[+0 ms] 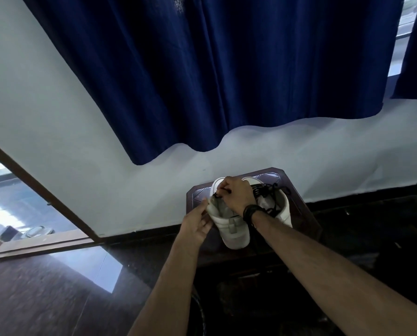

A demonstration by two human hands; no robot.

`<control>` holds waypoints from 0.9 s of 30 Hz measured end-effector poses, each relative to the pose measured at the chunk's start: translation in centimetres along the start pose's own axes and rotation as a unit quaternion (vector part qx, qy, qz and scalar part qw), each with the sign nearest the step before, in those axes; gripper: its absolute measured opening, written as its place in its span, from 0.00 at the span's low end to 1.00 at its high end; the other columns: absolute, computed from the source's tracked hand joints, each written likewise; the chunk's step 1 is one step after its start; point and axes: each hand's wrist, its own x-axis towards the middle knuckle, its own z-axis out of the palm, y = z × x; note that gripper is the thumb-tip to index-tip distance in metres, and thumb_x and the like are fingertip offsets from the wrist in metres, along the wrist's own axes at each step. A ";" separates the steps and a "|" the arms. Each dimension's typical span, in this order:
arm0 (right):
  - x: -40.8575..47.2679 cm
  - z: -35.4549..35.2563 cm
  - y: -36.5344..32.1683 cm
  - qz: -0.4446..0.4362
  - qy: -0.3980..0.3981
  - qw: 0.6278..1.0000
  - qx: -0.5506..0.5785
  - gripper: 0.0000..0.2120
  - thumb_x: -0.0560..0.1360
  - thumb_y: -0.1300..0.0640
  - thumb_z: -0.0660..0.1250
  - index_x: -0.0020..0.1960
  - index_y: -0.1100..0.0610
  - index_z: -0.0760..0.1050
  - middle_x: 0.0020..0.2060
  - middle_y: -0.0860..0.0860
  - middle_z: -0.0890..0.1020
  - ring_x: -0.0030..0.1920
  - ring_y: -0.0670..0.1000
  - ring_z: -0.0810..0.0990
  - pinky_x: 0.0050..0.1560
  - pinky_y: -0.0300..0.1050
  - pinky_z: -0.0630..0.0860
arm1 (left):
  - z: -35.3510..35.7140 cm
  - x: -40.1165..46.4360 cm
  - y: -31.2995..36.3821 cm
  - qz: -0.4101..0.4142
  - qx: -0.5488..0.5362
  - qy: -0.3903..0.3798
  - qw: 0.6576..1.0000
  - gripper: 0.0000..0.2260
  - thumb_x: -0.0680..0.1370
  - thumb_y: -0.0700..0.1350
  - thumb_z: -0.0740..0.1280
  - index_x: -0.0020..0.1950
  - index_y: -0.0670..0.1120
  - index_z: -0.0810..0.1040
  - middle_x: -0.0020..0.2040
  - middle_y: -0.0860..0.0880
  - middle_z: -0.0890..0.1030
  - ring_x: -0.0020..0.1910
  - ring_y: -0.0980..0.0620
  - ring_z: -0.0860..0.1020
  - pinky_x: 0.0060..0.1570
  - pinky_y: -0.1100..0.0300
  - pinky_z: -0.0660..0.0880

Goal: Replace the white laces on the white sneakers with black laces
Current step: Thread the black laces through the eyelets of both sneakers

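wall (323, 161) close behind sneakers (234, 229).

Pretty dim room overall. Big dark blue curtain (202, 69) hangs over most of the pale wall (45, 105), its wavy hem stopping well above the floor, and a second strip of the same blue curtain (413, 57) sits at the far right with a sliver of bright window (402, 32) showing between them. Down low there's a small dark wooden table (299, 214) pushed against the wall. Floor (45, 299) is dark and glossy, catching a pale patch of daylight. On the left, a brown door frame (45, 190) opens onto a brighter space outside.
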 end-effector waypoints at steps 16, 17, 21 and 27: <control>-0.5 1.3 -0.3 0.023 -0.004 0.997 -0.075 0.03 0.69 0.55 0.73 0.40 0.48 0.85 0.41 0.47 0.85 0.45 0.51 0.82 0.46 0.41 0.77 | -0.3 0.5 -0.2 0.010 0.017 -0.012 1.000 0.10 0.74 0.46 0.74 0.49 0.41 0.82 0.43 0.45 0.86 0.42 0.50 0.84 0.42 0.57 0.81; -0.5 1.2 -0.3 0.019 -0.011 0.997 -0.074 0.04 0.69 0.56 0.73 0.40 0.48 0.85 0.41 0.47 0.85 0.45 0.50 0.82 0.46 0.41 0.78 | -0.4 0.7 -0.2 0.012 0.023 -0.013 1.000 0.10 0.74 0.47 0.73 0.50 0.41 0.82 0.44 0.45 0.86 0.43 0.50 0.84 0.44 0.57 0.81; -0.5 0.7 -0.5 0.007 -0.029 0.996 -0.090 0.04 0.69 0.56 0.74 0.42 0.48 0.86 0.41 0.48 0.86 0.46 0.50 0.82 0.49 0.44 0.77 | -0.6 1.5 -0.2 -0.005 0.013 -0.019 1.000 0.14 0.78 0.51 0.69 0.55 0.42 0.81 0.47 0.46 0.86 0.48 0.49 0.83 0.44 0.56 0.80; -0.6 0.6 -0.6 -0.004 -0.016 0.996 -0.088 0.04 0.69 0.56 0.74 0.41 0.48 0.85 0.42 0.47 0.86 0.45 0.49 0.82 0.48 0.42 0.77 | -0.2 3.0 0.1 -0.027 0.043 0.001 0.999 0.02 0.76 0.37 0.69 0.46 0.39 0.81 0.35 0.44 0.84 0.38 0.49 0.80 0.33 0.59 0.80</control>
